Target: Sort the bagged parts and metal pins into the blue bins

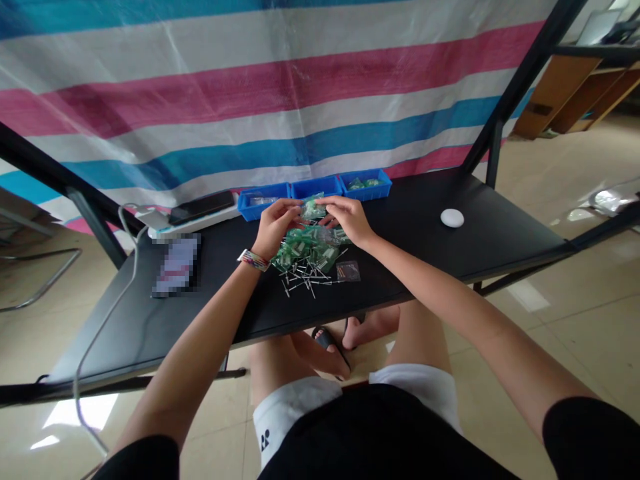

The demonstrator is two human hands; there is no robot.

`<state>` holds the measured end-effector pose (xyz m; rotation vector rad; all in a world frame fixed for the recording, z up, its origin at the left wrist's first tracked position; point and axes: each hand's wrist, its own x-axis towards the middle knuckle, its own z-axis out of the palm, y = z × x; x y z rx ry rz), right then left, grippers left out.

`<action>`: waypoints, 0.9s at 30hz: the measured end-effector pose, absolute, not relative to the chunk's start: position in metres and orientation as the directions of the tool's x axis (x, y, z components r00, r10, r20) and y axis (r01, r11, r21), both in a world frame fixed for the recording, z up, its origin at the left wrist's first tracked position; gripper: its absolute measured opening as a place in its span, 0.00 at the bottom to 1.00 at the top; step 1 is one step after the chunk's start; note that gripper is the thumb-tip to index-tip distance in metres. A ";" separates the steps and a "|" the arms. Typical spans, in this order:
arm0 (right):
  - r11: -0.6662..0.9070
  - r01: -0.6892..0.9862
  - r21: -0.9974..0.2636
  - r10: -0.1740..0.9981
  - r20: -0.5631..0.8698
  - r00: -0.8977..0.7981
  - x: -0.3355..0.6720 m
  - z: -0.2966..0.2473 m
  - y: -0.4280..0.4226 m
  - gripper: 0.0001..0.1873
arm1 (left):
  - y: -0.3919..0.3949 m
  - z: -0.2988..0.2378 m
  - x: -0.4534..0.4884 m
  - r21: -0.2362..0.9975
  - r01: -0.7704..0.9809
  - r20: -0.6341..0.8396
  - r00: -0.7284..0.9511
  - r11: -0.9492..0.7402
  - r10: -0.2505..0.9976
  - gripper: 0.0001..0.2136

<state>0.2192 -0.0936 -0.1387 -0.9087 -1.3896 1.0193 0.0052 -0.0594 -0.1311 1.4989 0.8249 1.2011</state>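
Observation:
Both my hands meet over a small clear bag of green parts (313, 207) at the back of the black table (425, 247). My left hand (274, 228) pinches the bag's left side, and my right hand (347, 217) has closed fingers on its right side. Below them lies a heap of green packets (307, 245), with several loose metal pins (303, 279) scattered in front. A small clear bag (348, 271) lies flat to the right of the pins.
Three blue bins (315, 189) stand in a row behind my hands; the right one holds green packets. A black phone (201, 206), a white charger with cable (150, 220) and a blurred card (176, 265) lie left. A white round object (452, 217) sits right.

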 end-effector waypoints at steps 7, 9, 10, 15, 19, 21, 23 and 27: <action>0.305 -0.038 -0.952 0.950 0.307 -0.060 0.216 -0.138 -0.097 0.31 | -0.055 -0.138 0.008 0.937 -0.046 0.348 0.236 -0.347 0.907 0.21; 0.292 -0.064 -0.954 0.954 0.296 -0.049 0.215 -0.140 -0.094 0.36 | -0.055 -0.138 0.008 0.936 -0.043 0.349 0.228 -0.349 0.909 0.22; 0.287 -0.075 -0.955 0.956 0.290 -0.046 0.214 -0.141 -0.093 0.35 | -0.056 -0.138 0.008 0.936 -0.043 0.350 0.227 -0.350 0.909 0.22; 0.278 -0.086 -0.957 0.958 0.283 -0.047 0.215 -0.146 -0.085 0.26 | -0.058 -0.136 0.008 0.931 -0.045 0.362 0.228 -0.362 0.904 0.20; 0.273 -0.039 -0.961 0.960 0.274 -0.048 0.215 -0.145 -0.083 0.25 | -0.059 -0.135 0.010 0.926 -0.042 0.373 0.232 -0.374 0.898 0.19; 0.279 0.006 -0.960 0.960 0.278 -0.039 0.216 -0.144 -0.083 0.24 | -0.060 -0.135 0.010 0.925 -0.042 0.376 0.239 -0.378 0.895 0.18; 0.316 0.055 -0.947 0.949 0.316 -0.010 0.219 -0.141 -0.079 0.23 | -0.060 -0.135 0.010 0.927 -0.045 0.371 0.243 -0.372 0.896 0.17; 0.441 0.260 -0.859 0.861 0.487 0.147 0.244 -0.131 -0.066 0.18 | -0.058 -0.137 0.006 0.934 -0.038 0.353 0.234 -0.354 0.906 0.11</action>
